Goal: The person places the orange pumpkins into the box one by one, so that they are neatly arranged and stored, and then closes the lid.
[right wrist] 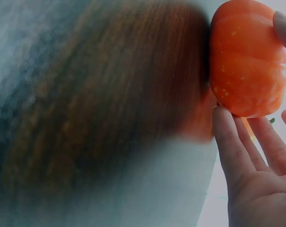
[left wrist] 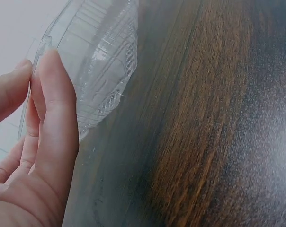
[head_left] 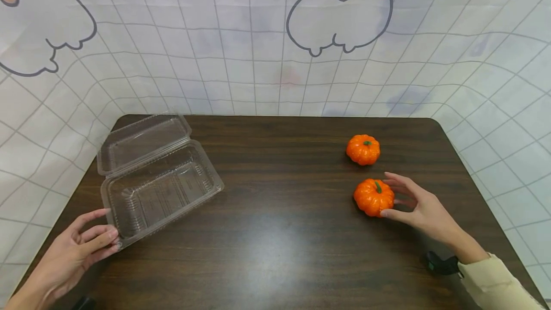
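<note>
My left hand [head_left: 77, 252] pinches the near-left corner of a clear plastic clamshell box [head_left: 161, 195], thumb and fingers on either side of its rim. The box's lid [head_left: 146, 140] is folded back, away from me. In the left wrist view, the pinched rim [left wrist: 43, 47] rises above the tabletop. On the right, my right hand [head_left: 424, 212] is spread beside the nearer orange pumpkin [head_left: 373, 197], thumb at its front and fingers at its right side. Fingertips sit right at the pumpkin [right wrist: 247, 61] in the right wrist view.
A second small orange pumpkin [head_left: 363, 149] with a green stem sits just behind the nearer one. Everything stands on a dark wooden table [head_left: 280, 181]. A white gridded curtain [head_left: 267, 61] with cartoon prints hangs along the table's back and sides.
</note>
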A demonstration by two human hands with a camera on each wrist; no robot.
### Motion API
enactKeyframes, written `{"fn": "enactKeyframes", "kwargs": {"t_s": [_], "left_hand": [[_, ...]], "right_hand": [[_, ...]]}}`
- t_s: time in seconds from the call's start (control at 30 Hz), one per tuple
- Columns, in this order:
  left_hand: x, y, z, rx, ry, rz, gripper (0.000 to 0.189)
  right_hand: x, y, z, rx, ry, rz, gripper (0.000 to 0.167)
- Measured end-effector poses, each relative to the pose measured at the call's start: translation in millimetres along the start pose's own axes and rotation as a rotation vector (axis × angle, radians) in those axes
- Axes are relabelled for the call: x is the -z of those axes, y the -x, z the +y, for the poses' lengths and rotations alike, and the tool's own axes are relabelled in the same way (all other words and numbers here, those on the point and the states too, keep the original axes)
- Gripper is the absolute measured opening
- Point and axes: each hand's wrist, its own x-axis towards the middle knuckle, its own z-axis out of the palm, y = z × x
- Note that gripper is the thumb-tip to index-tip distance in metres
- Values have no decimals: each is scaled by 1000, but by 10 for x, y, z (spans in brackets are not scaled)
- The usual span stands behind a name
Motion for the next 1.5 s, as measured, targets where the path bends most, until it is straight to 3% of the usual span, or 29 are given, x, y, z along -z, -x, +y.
{"fn": "enactKeyframes", "kwargs": {"t_s": [0.3, 0.5, 0.9, 1.2, 1.5], "left_hand": [[-11, 15, -7, 2, 19, -38, 59], [-18, 21, -6, -6, -42, -42, 58], [-81, -10, 3, 40, -121, -53, 57], [-148, -66, 11, 53, -163, -97, 57], [-253, -154, 32, 107, -201, -71, 55]], "right_hand": [[-17, 5, 21, -9, -23, 2, 74], [-27, 10, 42, 3, -18, 11, 64], [23, 15, 23, 18, -22, 35, 65], [91, -2, -45, 19, -47, 48, 65], [145, -17, -125, 42, -48, 67, 66]]}}
